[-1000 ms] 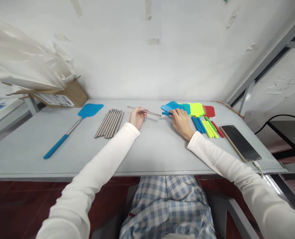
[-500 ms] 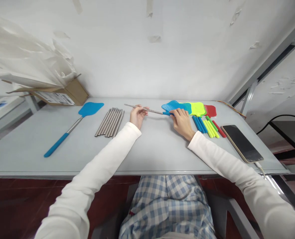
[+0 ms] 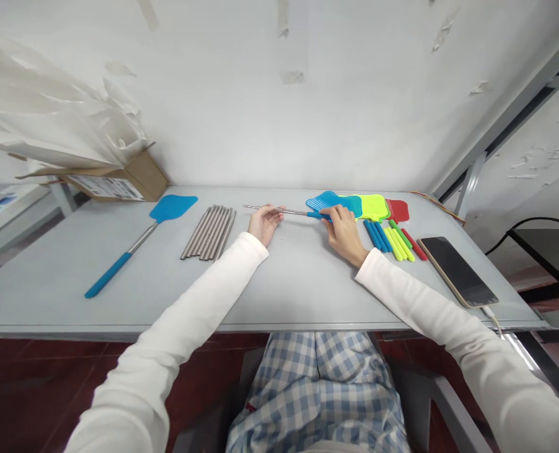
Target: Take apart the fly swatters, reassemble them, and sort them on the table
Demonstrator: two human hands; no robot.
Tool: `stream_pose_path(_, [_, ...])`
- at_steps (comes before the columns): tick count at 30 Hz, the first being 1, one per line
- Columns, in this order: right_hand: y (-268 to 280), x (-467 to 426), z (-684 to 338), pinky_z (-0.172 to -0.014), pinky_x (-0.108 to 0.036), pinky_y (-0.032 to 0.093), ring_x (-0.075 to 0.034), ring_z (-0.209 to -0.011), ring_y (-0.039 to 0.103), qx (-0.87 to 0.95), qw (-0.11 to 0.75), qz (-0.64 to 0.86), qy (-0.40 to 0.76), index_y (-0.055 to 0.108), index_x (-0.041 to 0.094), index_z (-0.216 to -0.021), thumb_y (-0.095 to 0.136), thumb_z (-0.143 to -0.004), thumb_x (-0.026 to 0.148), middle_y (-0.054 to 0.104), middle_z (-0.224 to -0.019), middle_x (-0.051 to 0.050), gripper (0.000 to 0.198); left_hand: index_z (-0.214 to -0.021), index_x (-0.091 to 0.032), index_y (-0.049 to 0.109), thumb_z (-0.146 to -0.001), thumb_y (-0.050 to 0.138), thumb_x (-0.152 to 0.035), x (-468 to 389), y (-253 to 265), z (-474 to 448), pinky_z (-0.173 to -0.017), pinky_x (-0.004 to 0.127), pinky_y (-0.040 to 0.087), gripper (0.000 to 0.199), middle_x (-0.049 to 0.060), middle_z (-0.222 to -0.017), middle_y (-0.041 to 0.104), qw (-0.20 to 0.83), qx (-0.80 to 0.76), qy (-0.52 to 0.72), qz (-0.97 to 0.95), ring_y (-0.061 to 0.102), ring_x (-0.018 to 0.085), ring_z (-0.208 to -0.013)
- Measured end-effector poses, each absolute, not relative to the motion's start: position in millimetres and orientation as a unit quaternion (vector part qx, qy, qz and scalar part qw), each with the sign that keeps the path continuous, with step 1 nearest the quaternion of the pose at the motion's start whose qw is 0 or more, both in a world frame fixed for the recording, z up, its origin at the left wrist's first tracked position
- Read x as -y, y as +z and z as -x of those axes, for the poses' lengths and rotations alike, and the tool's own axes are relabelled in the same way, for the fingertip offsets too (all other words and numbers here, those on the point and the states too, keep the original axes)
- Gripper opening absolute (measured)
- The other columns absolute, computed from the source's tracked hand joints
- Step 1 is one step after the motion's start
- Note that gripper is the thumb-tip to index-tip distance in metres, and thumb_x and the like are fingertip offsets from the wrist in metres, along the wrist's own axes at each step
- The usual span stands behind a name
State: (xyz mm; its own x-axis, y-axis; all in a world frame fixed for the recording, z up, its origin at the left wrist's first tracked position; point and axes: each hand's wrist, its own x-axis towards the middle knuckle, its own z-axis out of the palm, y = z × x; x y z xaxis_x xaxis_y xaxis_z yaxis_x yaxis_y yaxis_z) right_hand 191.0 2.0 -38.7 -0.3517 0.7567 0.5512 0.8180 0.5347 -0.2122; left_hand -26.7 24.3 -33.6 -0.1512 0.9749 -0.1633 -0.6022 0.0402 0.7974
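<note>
In the head view my left hand point(image 3: 264, 225) pinches a thin telescopic metal rod point(image 3: 294, 212), whose narrow tip sticks out to the left. At the rod's right end is a blue handle sleeve point(image 3: 315, 215), and my right hand point(image 3: 343, 233) is closed around it. Behind my right hand lie overlapping fly swatter heads: blue point(image 3: 327, 200), yellow point(image 3: 374, 206) and red point(image 3: 398, 209). Just right of that hand rest loose sleeves in blue point(image 3: 377, 236), yellow point(image 3: 399, 244), green point(image 3: 401, 233) and red point(image 3: 414, 245).
Several metal rods point(image 3: 208, 233) lie side by side left of my left hand. Farther left is an assembled blue fly swatter point(image 3: 129, 250). A cardboard box point(image 3: 140, 176) with plastic wrap stands at the back left. A phone point(image 3: 459, 270) with a cable lies at the right.
My left hand and the rod's left end have shifted slightly right and down, so the rod lies more level. My right hand stays nearly in place on the blue sleeve.
</note>
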Motion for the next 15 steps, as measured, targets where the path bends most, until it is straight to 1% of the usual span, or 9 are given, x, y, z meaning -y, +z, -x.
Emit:
stream_pose_path(3, [-40, -3, -191, -0.081, -0.036, 0.033, -0.026, -0.095, 0.051, 0.827, 0.315, 0.465, -0.026, 0.057, 0.016, -0.114, 0.033, -0.099, 0.025, 0.060, -0.107, -0.012, 0.029, -0.073, -0.018, 0.050, -0.072, 0.055, -0.010, -25, -37, 26, -0.074, 0.024, 0.053, 0.011, 0.006, -0.076, 0.069, 0.620, -0.394, 0.635, -0.240, 0.062, 0.011, -0.067])
stream_pose_path(5, [-41, -3, -191, -0.083, -0.036, 0.033, -0.025, -0.096, 0.051, 0.829, 0.319, 0.459, -0.018, 0.057, 0.017, -0.114, 0.035, -0.100, 0.026, 0.060, -0.107, -0.012, 0.028, -0.075, -0.018, 0.050, -0.073, 0.058, -0.010, -24, -38, 25, -0.075, 0.025, 0.053, 0.012, 0.006, -0.078, 0.069, 0.620, -0.388, 0.630, -0.262, 0.063, 0.011, -0.068])
stream_pose_path(7, [-42, -4, -191, -0.085, -0.035, 0.033, -0.025, -0.096, 0.052, 0.834, 0.321, 0.448, -0.022, 0.059, 0.018, -0.113, 0.037, -0.100, 0.030, 0.062, -0.106, -0.011, 0.028, -0.081, -0.019, 0.049, -0.074, 0.062, -0.012, -21, -38, 22, -0.073, 0.026, 0.052, 0.016, 0.007, -0.085, 0.071, 0.630, -0.378, 0.605, -0.307, 0.065, 0.012, -0.070])
stream_pose_path(9, [-43, -3, -191, -0.086, -0.035, 0.033, -0.025, -0.096, 0.054, 0.842, 0.317, 0.435, -0.027, 0.060, 0.018, -0.112, 0.039, -0.100, 0.035, 0.064, -0.103, -0.010, 0.030, -0.088, -0.020, 0.047, -0.076, 0.069, -0.020, -17, -37, 19, -0.067, 0.027, 0.052, 0.025, 0.008, -0.096, 0.071, 0.648, -0.358, 0.559, -0.374, 0.067, 0.015, -0.072])
stream_pose_path(11, [-44, -4, -190, -0.085, -0.035, 0.033, -0.024, -0.094, 0.055, 0.845, 0.317, 0.430, -0.029, 0.062, 0.018, -0.110, 0.039, -0.100, 0.037, 0.065, -0.099, -0.010, 0.032, -0.092, -0.023, 0.042, -0.077, 0.074, -0.033, -12, -37, 17, -0.062, 0.028, 0.052, 0.037, 0.006, -0.101, 0.070, 0.653, -0.339, 0.520, -0.434, 0.069, 0.017, -0.073])
stream_pose_path(13, [-45, -4, -189, -0.083, -0.035, 0.034, -0.024, -0.092, 0.055, 0.840, 0.326, 0.432, -0.032, 0.063, 0.018, -0.110, 0.039, -0.100, 0.039, 0.066, -0.096, -0.010, 0.033, -0.095, -0.025, 0.037, -0.075, 0.075, -0.043, -10, -38, 16, -0.060, 0.028, 0.052, 0.046, 0.003, -0.100, 0.068, 0.646, -0.330, 0.505, -0.468, 0.070, 0.019, -0.072])
stream_pose_path(15, [-45, -5, -189, -0.082, -0.035, 0.034, -0.024, -0.090, 0.056, 0.839, 0.337, 0.426, -0.035, 0.064, 0.018, -0.110, 0.040, -0.100, 0.042, 0.066, -0.094, -0.009, 0.036, -0.097, -0.025, 0.038, -0.072, 0.078, -0.045, -10, -40, 16, -0.060, 0.028, 0.053, 0.052, -0.001, -0.093, 0.065, 0.642, -0.334, 0.497, -0.480, 0.070, 0.019, -0.073])
